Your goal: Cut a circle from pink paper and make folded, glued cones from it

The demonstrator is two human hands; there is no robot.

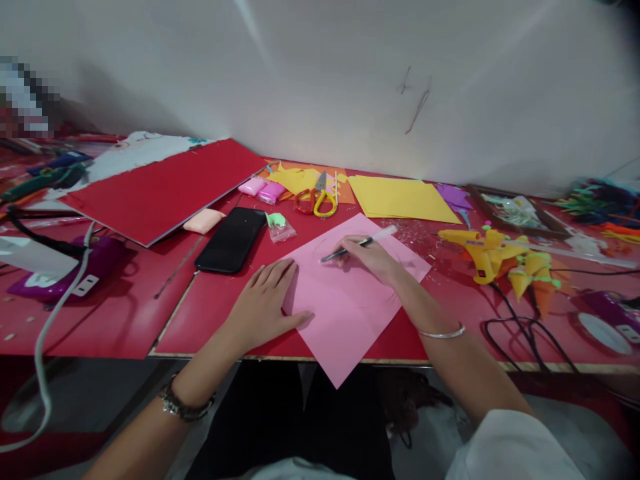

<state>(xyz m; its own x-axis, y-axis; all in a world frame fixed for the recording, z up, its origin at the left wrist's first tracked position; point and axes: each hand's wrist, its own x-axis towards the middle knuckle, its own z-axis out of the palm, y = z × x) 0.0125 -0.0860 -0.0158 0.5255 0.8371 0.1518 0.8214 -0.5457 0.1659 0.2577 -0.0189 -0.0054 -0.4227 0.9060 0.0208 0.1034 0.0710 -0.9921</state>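
Pink paper: the sheet (pixel 345 313) lies diagonally before me on the red table (pixel 200 320), its six o'clock corner jutting past the edge; faint curved lines show on it.
Pen: the dark pen (pixel 357 245) slants over the sheet's upper half, tip toward eight o'clock; whether it touches, I cannot tell.
Right hand: my right hand (pixel 363 252) pinches the pen between thumb and fingers, in a narrow writing grip.
Left hand: my left hand (pixel 265 303) grips nothing; it lies spread at nine o'clock, thumb on the sheet's edge.
Phone: the black phone (pixel 231 240) lies near ten o'clock, with the red board (pixel 175 187) beyond.
Scissors: the scissors (pixel 318 200) lie between eleven and twelve.
Yellow sheets: the stack (pixel 405 198) lies at one.
Glue gun: the yellow tool (pixel 483 252) stands at two.
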